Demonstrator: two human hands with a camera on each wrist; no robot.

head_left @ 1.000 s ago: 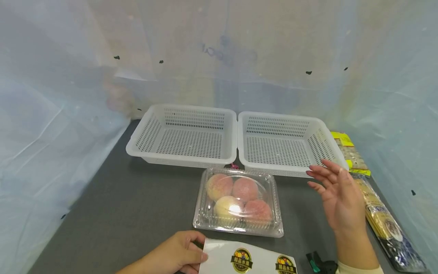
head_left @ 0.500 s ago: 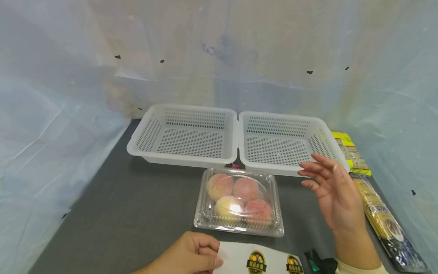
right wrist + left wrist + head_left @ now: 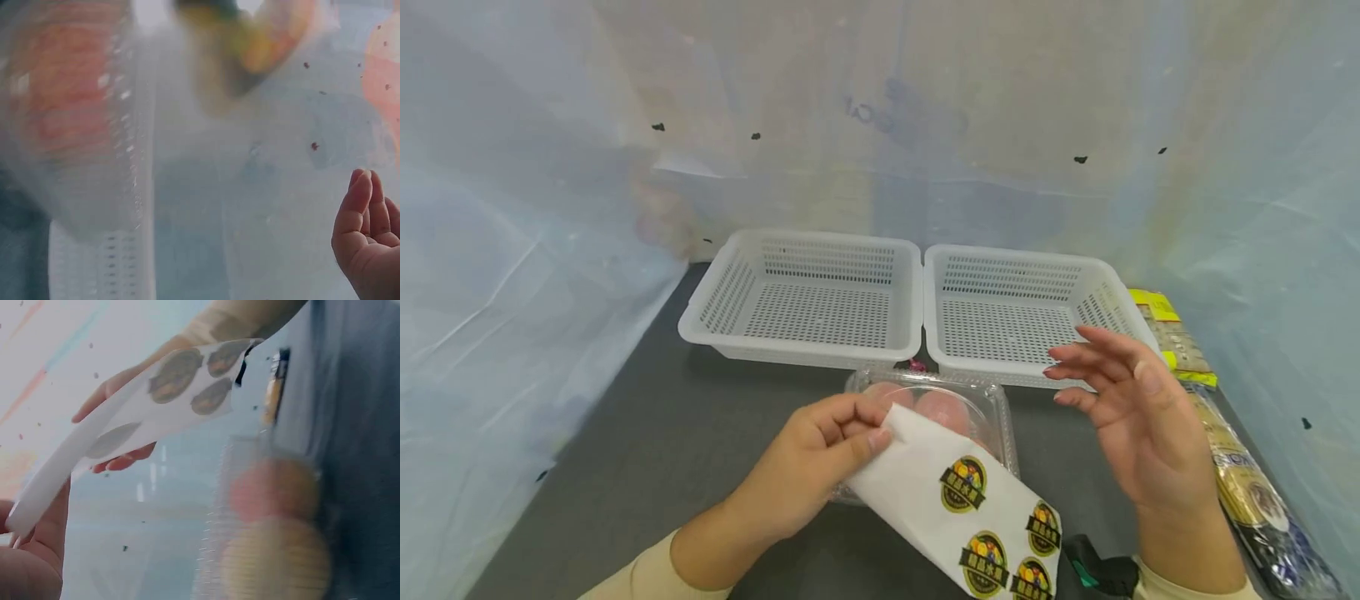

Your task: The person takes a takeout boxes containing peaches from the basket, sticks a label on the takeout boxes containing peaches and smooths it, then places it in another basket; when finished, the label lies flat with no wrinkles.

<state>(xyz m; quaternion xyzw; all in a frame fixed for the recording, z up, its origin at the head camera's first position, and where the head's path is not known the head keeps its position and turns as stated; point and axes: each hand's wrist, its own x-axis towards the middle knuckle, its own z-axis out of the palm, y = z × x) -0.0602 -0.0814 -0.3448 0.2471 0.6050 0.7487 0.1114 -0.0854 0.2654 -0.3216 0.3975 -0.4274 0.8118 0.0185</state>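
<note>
My left hand [image 3: 808, 462] pinches the top corner of a white sheet of round fruit-label stickers [image 3: 913, 492] between thumb and fingers. Raised over the table, the sheet slants down to the right, its labels facing up. It covers much of a clear plastic clamshell box [image 3: 1003, 425] of peaches [image 3: 943, 410]. In the left wrist view, the sheet [image 3: 125, 425] runs from my left hand [image 3: 34, 562] across in front of my right hand. My right hand [image 3: 1138, 417] is raised at the right, palm turned inward, fingers loosely bent, holding nothing.
Two white perforated baskets [image 3: 820, 312] [image 3: 1007, 329] stand side by side at the back. Along the right edge lie a yellow-topped packet [image 3: 1176, 337] and a long packet of noodles [image 3: 1247, 475]. A black device [image 3: 1101, 571] sits at my right wrist. Plastic sheeting [image 3: 880, 125] walls the table.
My left hand has lifted the sticker sheet upward and rightward from the front edge until it overlaps the peach box. My right hand has shifted slightly left and up, still holding nothing.
</note>
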